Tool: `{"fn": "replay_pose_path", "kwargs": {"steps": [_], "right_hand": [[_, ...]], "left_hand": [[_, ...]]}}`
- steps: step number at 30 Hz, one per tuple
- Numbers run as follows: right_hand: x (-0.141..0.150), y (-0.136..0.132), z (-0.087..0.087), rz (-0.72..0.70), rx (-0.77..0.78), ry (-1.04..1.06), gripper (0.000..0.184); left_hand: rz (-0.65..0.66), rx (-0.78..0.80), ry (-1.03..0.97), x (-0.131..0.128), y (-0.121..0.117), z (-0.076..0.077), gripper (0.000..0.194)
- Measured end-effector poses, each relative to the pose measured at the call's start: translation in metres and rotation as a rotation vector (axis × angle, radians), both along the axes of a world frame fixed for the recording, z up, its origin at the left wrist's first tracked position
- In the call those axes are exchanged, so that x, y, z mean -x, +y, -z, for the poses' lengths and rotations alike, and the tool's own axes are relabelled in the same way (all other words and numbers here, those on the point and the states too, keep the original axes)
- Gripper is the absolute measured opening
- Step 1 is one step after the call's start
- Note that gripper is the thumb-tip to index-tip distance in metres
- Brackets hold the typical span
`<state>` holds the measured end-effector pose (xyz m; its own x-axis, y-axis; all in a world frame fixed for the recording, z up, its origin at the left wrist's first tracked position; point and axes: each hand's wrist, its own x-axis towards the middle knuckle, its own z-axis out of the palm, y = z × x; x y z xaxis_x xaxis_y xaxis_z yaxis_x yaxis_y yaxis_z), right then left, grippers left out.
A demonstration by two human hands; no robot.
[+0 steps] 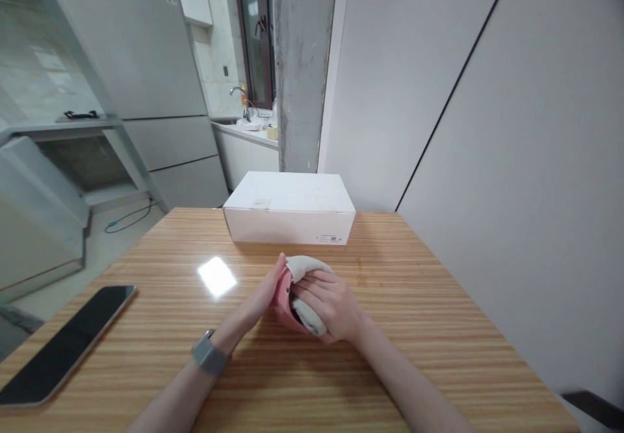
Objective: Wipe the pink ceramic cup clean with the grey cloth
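Observation:
My left hand (266,292) is closed around the far left side of a pink hollow object (283,304) with a dark inside, perhaps a small case or cup; its exact kind does not show. In my right hand (336,304) is a light grey cloth (310,264), pressed against the opening of the pink object. Part of the cloth folds out below my fingers and another part drapes over the top. Most of the pink object's right side is hidden behind the cloth and my right hand. Both hands are just above the wooden table (390,355), near its middle.
A white box (290,225) stands at the table's far edge. To the left lies a black flat screen device (68,345), like a tablet or large phone. A fridge (131,49) and a sink counter are behind; a white wall panel (463,160) rises at the right.

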<state>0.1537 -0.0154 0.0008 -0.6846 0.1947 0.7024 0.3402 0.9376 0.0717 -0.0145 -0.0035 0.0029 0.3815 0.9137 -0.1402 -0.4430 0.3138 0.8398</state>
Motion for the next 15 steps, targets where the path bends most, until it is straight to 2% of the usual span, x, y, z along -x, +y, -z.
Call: {"fn": "replay_pose_path", "kwargs": {"steps": [5, 10, 15], "right_hand": [[-0.007, 0.007, 0.004, 0.041, 0.018, -0.048, 0.054], [-0.004, 0.008, 0.0, 0.11, 0.066, 0.002, 0.051], [-0.005, 0.008, -0.002, 0.199, 0.106, 0.095, 0.049]], "left_hand": [[-0.075, -0.072, 0.05, -0.006, 0.008, 0.008, 0.052], [-0.182, -0.126, 0.118, -0.006, 0.009, 0.011, 0.049], [-0.111, -0.102, -0.02, -0.006, -0.004, 0.0, 0.041]]}}
